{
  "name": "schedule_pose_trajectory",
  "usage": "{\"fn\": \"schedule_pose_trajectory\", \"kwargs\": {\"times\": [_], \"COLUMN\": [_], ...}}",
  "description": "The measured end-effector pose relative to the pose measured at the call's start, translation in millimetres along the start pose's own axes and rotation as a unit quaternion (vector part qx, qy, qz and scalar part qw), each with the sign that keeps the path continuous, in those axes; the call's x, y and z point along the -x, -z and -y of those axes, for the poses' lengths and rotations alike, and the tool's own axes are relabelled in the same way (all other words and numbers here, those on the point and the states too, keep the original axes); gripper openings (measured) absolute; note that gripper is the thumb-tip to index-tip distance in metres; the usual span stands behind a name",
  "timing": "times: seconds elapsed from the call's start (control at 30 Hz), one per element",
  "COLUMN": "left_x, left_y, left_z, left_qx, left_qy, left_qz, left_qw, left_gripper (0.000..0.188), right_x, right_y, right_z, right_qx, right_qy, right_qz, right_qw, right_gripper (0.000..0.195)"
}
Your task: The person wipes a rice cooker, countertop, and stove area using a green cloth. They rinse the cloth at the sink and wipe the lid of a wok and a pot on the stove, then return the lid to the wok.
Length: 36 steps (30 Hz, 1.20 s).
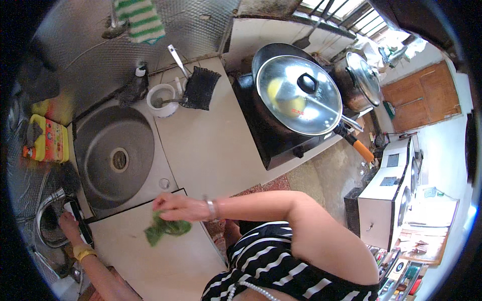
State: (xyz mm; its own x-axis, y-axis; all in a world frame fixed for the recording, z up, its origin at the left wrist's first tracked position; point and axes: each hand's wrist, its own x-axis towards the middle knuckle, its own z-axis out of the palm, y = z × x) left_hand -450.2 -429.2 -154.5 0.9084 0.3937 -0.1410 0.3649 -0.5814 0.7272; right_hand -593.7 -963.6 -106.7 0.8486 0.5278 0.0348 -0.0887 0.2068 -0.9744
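Observation:
My right hand point(177, 209) grips a crumpled green cloth point(165, 227) above the pale countertop point(128, 259); hand and cloth are slightly blurred. At the far left, my left hand point(69, 227) is beside the curved metal faucet point(40, 218). Its fingers are at a white and dark object point(81, 225) behind the sink's near corner; whether they hold it is unclear. Between the two hands and farther off lies the round dark sink basin point(113, 184) with a drain strainer point(120, 160). A small clear round object point(164, 183) sits on the sink's rim, close to my right hand.
A lidded wok point(297, 109) sits on a black cooktop point(278, 150), its orange handle point(363, 150) overhanging the edge. Beyond stands a lidded metal pot point(356, 90). A white enamel mug point(162, 109), dark pump bottle point(137, 84) and yellow jug point(52, 139) surround the sink.

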Motion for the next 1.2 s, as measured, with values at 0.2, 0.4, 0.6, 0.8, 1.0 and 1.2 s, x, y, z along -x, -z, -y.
{"fn": "schedule_pose_trajectory", "kwargs": {"times": [0.2,0.4,0.6,0.8,1.0,1.2], "left_x": [78.4,308.1,434.4,487.1,547.5,563.3], "left_y": [-63.6,-189.2,-280.9,-305.4,-354.5,-389.7], "left_z": [-41.3,-226.5,-288.8,-353.0,-379.4,-363.5], "left_qx": [-0.133,0.026,0.013,0.268,0.319,0.211], "left_qy": [-0.131,-0.192,-0.202,-0.022,0.161,0.195], "left_qz": [0.028,0.354,0.536,0.391,0.59,0.634], "left_qw": [0.982,0.915,0.82,0.88,0.724,0.718], "left_gripper": [0.02,0.048,0.039,0.02,0.024,0.038], "right_x": [120.2,164.2,189.3,274.4,347.4,483.0], "right_y": [52.6,67.4,82.8,128.9,137.1,182.0], "right_z": [46.5,64.3,75.2,79.2,53.8,5.5], "right_qx": [0.246,0.125,0.258,0.318,-0.049,-0.02], "right_qy": [-0.068,-0.089,0.066,0.137,0.032,-0.116], "right_qz": [0.006,-0.145,-0.19,-0.199,-0.154,-0.427], "right_qw": [0.967,0.977,0.945,0.917,0.986,0.897], "right_gripper": [0.028,0.026,0.026,0.063,0.062,0.038]}}
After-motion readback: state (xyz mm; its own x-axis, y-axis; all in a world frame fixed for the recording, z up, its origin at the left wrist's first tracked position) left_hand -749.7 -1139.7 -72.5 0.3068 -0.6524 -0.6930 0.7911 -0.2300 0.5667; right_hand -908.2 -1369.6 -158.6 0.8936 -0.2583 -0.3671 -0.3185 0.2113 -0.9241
